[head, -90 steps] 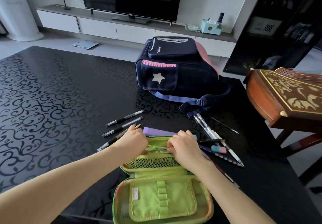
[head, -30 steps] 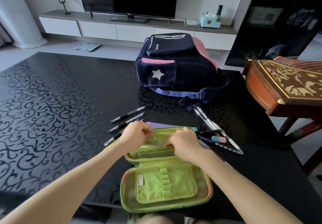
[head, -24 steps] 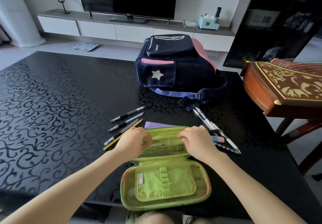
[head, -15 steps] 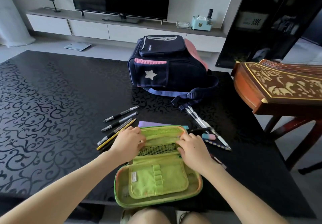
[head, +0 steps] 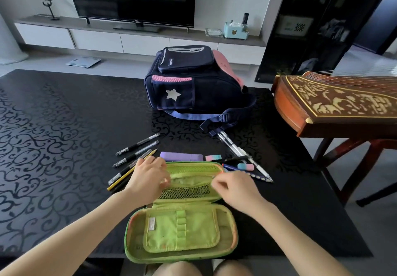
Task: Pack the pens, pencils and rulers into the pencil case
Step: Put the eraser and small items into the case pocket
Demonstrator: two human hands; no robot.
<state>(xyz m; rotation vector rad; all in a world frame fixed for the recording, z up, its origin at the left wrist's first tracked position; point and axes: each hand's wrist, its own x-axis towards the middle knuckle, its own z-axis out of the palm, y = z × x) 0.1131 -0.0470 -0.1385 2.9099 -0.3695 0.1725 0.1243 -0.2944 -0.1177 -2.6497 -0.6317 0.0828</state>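
Seen from the head, the open pencil case (head: 182, 230) lies at the table's (head: 64, 146) near edge, the left hand (head: 148, 179) curling its fingers over the case's left end and the right hand (head: 234, 189) apparently pinching the pocket zip (head: 193, 175), so a hard tug could drag the case off, away from the unpacked pens (head: 137, 144).

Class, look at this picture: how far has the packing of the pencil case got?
Done: the pencil case lies open; its near half shows nothing packed. In hand: the left hand holds the far half while the right hand pinches at the pocket zip. Still to do: black pens, a yellow pencil and clear pens lie on the table.
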